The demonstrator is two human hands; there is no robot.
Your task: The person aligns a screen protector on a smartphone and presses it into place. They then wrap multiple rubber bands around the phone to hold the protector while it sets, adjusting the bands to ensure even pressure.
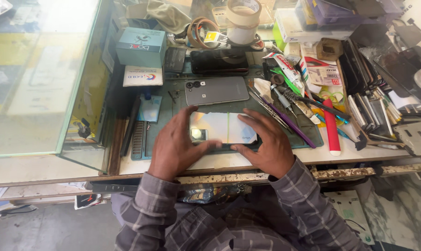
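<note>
A phone with a shiny iridescent back (222, 127) lies face down on a dark green work mat (168, 114) near the bench's front edge. My left hand (173, 144) grips its left end by the camera, thumb along the lower edge. My right hand (266, 142) holds its right end, fingers over the top corner. Just beyond it lies a grey phone (216, 90), back up, and farther off a black phone (218, 61), screen up.
Screwdrivers, tweezers and a purple pry tool (289, 122) lie to the right, with a red cylinder (331, 128). Small boxes (140, 46) stand at the back left, tape rolls (243, 18) behind. A glass display case (48, 79) fills the left side.
</note>
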